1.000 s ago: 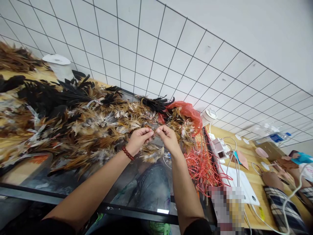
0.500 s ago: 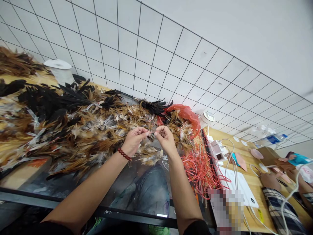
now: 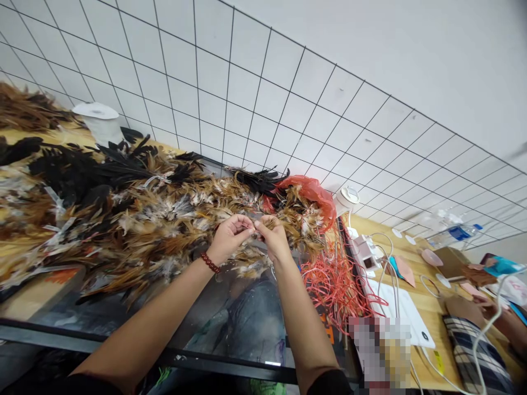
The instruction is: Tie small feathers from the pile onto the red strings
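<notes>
My left hand, with a dark red bead bracelet on its wrist, is closed in a pinch in the middle of the view. Almost touching it, my right hand pinches too. Whatever lies between the fingertips is too small to make out. Under and behind both hands spreads a thick heap of brown and tan feathers. Black feathers lie on its far left part. Close in front of my hands, a few pale tan feathers rest on the dark glossy tabletop.
A red plastic bag with feathers sits behind my right hand. Tangled red cords, a white charger and a white flat device lie right. A co-worker's plaid sleeve is far right. A white spool stands back left.
My fingertips have come closer together, and my right fingers are more curled. The co-worker's hand and sleeve at the right have shifted. The view has moved slightly.
</notes>
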Motion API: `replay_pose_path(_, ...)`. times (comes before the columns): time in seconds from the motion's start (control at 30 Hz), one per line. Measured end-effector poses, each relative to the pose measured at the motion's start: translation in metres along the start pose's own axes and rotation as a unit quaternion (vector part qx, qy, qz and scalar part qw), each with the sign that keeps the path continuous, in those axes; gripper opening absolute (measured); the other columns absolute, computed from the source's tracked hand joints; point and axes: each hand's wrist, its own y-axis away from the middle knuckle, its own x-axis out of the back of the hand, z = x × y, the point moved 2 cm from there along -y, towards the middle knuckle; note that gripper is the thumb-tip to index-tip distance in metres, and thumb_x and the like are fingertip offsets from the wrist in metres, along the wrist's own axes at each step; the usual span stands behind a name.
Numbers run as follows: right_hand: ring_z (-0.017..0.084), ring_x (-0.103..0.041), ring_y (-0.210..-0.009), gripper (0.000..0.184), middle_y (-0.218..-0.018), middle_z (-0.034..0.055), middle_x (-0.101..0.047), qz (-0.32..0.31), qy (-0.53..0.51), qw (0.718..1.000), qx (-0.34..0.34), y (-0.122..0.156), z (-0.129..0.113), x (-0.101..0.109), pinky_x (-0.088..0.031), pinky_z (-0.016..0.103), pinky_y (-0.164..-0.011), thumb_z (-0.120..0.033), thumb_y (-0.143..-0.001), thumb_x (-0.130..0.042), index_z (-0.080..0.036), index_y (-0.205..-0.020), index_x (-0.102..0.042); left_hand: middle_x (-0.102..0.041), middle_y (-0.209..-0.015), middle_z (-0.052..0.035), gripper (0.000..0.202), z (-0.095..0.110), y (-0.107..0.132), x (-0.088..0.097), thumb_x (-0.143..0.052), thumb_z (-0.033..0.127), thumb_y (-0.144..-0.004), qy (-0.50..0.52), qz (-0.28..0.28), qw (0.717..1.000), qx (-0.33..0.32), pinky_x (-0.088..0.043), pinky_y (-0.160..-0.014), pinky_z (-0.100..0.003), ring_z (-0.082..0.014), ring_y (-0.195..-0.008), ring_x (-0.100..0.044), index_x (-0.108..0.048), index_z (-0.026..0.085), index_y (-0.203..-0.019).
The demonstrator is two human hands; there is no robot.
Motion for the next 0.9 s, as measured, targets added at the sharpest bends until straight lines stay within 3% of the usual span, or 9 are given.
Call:
replay_pose_path(0.17,0.006,-0.045,-0.048,0.04,-0.061,-0.009,-0.052,-0.011,0.002,0.999,0.051,0.001,-0.002,-0.003,-0.039,0.02,-0.047,-0.031,-0.058,-0.077,-0.021,-0.087,-0.051,-0.064,-0.072,-0.0004,0.024,-0.007,-0.001,0.001,-0.075,0.023,-0.062,-0.05,0.068,0.996,-0.031,-0.049,-0.063,-0.025,-0.0124,-0.064,-0.061,-0.06,0.017,-0.079)
replay_pose_path(0.4,0.009,-0.052,-0.054,0.034,-0.064,-0.0046,-0.058,-0.056,0.048,0.997,0.022,0.002,0.003,-0.004,-0.048,0.023,-0.052,-0.04,-0.063,-0.074,-0.019,-0.085,-0.059,-0.069,-0.076,-0.0036,0.023,-0.004,0.002,0.002,-0.072,0.022,-0.066,-0.114,0.13,0.981,-0.091,-0.054,-0.069,-0.028,-0.0155,-0.07,-0.068,-0.061,0.017,-0.085)
replay_pose_path(0.53,0.011,-0.056,-0.055,0.035,-0.061,-0.0026,-0.061,-0.091,0.043,0.995,-0.009,0.003,0.001,-0.004,-0.05,0.026,-0.057,-0.043,-0.061,-0.077,-0.018,-0.08,-0.061,-0.07,-0.074,-0.0034,0.022,-0.002,0.004,0.003,-0.069,0.022,-0.068,-0.138,0.13,0.976,-0.106,-0.054,-0.062,-0.027,-0.016,-0.067,-0.068,-0.063,0.017,-0.088)
replay_pose_path(0.7,0.011,-0.056,-0.052,0.034,-0.058,-0.0029,-0.06,-0.084,0.04,0.996,-0.011,0.005,-0.003,-0.005,-0.05,0.027,-0.057,-0.042,-0.058,-0.08,-0.017,-0.073,-0.061,-0.072,-0.076,-0.0034,0.028,-0.001,0.005,0.002,-0.067,0.023,-0.072,-0.144,0.121,0.977,-0.105,-0.054,-0.059,-0.027,-0.0154,-0.062,-0.068,-0.065,0.018,-0.099)
replay_pose_path(0.9,0.011,-0.055,-0.05,0.028,-0.061,-0.0039,-0.059,-0.057,0.057,0.997,0.011,0.003,0.001,-0.005,-0.047,0.025,-0.053,-0.04,-0.064,-0.071,-0.02,-0.073,-0.054,-0.071,-0.075,-0.0035,0.034,0.003,0.004,0.001,-0.071,0.022,-0.068,-0.095,0.129,0.984,-0.081,-0.055,-0.068,-0.03,-0.0168,-0.069,-0.068,-0.063,0.016,-0.101)
